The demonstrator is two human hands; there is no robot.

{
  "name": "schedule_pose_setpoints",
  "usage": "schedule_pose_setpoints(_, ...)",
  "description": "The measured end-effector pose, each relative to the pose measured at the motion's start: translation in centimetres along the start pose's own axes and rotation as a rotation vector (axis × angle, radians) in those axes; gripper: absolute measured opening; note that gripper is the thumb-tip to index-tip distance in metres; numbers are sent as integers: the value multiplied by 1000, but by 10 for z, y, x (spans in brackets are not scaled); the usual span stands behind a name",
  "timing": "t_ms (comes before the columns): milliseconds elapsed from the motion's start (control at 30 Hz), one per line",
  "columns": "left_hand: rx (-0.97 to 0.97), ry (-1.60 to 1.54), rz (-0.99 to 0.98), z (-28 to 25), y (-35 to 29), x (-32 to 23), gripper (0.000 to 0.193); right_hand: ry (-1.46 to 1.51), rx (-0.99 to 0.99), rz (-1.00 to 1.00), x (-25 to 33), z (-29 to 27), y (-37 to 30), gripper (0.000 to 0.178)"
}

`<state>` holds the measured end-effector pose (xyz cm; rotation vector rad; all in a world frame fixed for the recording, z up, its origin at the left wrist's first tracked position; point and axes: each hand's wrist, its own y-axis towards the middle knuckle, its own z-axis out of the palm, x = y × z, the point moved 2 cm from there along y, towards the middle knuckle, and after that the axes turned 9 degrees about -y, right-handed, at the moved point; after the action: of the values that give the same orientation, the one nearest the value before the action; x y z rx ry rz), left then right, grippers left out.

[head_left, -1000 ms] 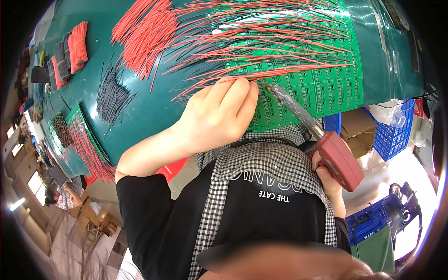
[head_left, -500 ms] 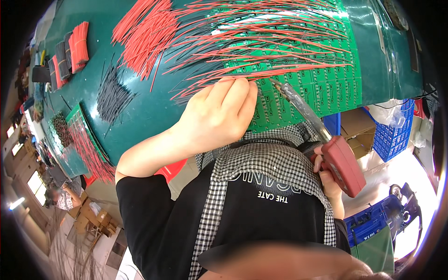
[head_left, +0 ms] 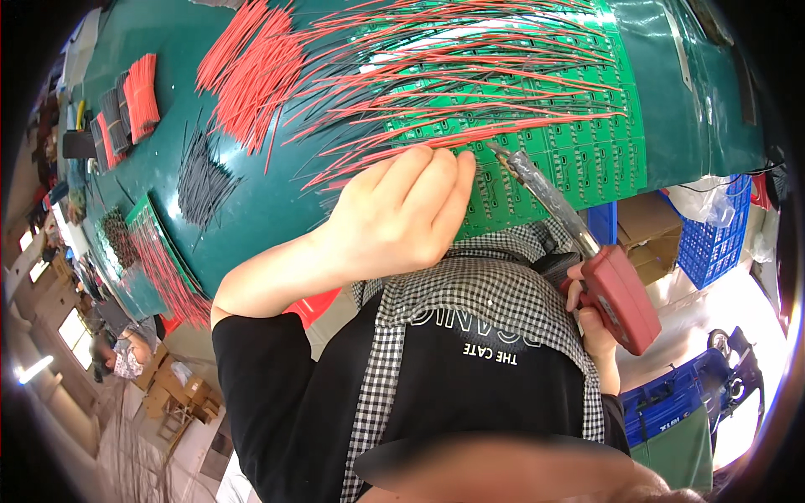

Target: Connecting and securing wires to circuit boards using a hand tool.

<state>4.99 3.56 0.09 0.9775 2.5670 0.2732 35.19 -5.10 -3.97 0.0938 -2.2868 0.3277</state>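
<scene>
My left hand (head_left: 404,210) is closed in a pinch at the near edge of a green circuit-board panel (head_left: 599,159). Its fingertips are hidden, so what they hold cannot be made out. Rows of red and black wires (head_left: 503,127) stand attached to the panel, their loose ends fanning left past that hand. In my right hand (head_left: 591,323) is a soldering gun (head_left: 619,298) with a red body and a long metal barrel. Its tip points up and left, over the panel just right of the left fingertips.
Loose red wires (head_left: 260,84) and black wires (head_left: 203,180) lie in piles on the green table (head_left: 277,205). Banded wire bundles (head_left: 141,99) sit farther left, near another wired board (head_left: 163,251). A blue crate (head_left: 713,243) stands at right; a person (head_left: 130,352) is at far left.
The view has shifted slightly. My left hand has moved a little right and nearer along the panel's edge, and the soldering gun has shifted slightly right and down with it.
</scene>
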Motion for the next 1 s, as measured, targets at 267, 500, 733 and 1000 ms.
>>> schedule_pose_setpoints(267,-49,88,109,5,0,8,29,5,118,-1,6,-1,2,36)
schedule_pose_setpoints(500,-21,125,138,4,2,9,24,-70,77,-109,7,-1,7,37)
schedule_pose_setpoints(733,98,43,44,-1,2,7,36,136,93,-149,14,0,16,69)
schedule_pose_setpoints(1000,118,77,84,-2,3,5,33,206,119,-100,9,-2,6,74)
